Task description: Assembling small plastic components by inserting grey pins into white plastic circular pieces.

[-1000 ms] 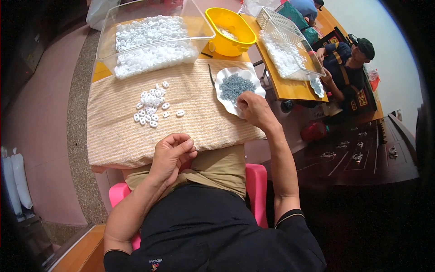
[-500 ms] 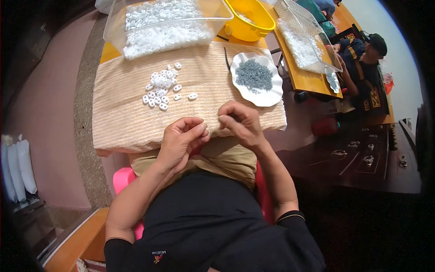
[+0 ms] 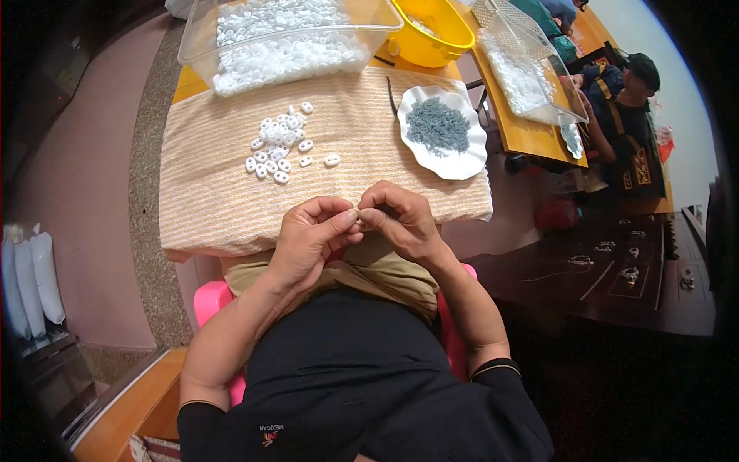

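Both hands met at frame centre, just over the near edge of the striped cloth (image 3: 231, 200). Left hand (image 3: 312, 239) and right hand (image 3: 400, 219) pinched fingertip to fingertip on one small pale piece (image 3: 356, 215), mostly hidden between the thumbs; kind not clear, possibly one of the white rings. Loose cluster of white rings (image 3: 279, 142) on the cloth, upper left of centre, well apart from the hands. White scalloped dish (image 3: 446, 165) of small grey parts (image 3: 437, 127) at upper right, dark tweezers (image 3: 394, 96) just beside its left rim. Clear bin (image 3: 369, 23) of white rings along the top edge. Risk, as judged: piece held over the lap rather than the cloth, so a slipped pinch likely sends it down between knees and table edge; a stray sleeve could also scatter the cluster.
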A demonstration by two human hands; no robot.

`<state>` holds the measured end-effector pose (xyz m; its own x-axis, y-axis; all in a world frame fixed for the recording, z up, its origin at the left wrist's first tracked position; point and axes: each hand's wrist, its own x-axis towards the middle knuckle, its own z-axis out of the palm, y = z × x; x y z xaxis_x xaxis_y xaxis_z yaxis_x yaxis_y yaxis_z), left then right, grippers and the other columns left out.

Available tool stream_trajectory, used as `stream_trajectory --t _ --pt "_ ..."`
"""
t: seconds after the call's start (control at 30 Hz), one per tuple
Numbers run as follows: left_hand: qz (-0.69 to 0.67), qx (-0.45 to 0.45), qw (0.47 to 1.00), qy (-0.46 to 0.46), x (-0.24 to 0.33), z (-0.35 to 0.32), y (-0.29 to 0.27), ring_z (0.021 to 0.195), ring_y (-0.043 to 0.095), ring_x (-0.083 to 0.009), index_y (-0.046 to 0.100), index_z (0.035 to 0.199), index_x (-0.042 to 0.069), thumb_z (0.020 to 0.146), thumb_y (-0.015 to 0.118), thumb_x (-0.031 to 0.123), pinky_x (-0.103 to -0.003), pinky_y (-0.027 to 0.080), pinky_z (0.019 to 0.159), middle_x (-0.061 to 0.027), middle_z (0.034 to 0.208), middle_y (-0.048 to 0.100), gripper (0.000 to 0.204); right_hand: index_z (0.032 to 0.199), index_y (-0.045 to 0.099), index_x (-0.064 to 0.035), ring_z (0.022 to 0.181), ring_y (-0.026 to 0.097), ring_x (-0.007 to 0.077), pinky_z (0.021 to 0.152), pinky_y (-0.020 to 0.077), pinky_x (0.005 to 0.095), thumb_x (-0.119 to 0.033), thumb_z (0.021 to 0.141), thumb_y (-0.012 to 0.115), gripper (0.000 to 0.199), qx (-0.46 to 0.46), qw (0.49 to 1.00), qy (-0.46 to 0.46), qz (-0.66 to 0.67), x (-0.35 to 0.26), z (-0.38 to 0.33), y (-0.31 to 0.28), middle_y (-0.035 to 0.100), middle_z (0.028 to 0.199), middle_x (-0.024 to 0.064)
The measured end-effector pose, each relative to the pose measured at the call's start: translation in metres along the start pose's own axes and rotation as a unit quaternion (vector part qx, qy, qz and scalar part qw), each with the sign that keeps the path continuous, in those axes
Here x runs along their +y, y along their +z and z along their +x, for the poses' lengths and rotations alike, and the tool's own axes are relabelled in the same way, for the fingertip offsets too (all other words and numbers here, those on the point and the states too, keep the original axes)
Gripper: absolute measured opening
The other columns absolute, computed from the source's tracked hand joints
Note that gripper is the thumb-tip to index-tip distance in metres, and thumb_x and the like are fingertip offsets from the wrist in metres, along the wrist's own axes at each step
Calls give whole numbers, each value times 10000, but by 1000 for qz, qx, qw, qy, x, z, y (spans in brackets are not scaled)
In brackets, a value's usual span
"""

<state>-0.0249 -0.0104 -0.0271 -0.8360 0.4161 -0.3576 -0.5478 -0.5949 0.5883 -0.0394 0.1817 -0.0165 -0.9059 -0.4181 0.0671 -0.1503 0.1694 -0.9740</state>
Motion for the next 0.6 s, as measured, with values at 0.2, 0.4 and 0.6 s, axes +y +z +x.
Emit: stream_trajectory --t 0.2,0.4,0.6 --pt "11 4 1000 10 -2 0 2 729 660 -126 625 993 2 876 657 55 -241 575 692 -72 864 672 133 950 595 54 795 604 103 723 501 232 6 913 574 64 -1 997 -9 81 -3 -1 2 581 915 57" --pt "7 1 1000 10 -3 1 -1 739 662 -128 623 1011 -4 884 647 55 -241 576 705 -81 878 673 142 953 607 44 782 577 82 703 473 217 -47 929 577 98 -7 988 45 149 -3 -1 2 595 910 46" --pt "7 12 1000 3 -4 2 -2 813 673 -158 604 1066 -10 881 637 38 -275 580 768 -105 928 676 194 948 608 38 771 545 77 694 454 218 -69 933 580 111 12 987 74 143 2 -2 1 590 899 40"
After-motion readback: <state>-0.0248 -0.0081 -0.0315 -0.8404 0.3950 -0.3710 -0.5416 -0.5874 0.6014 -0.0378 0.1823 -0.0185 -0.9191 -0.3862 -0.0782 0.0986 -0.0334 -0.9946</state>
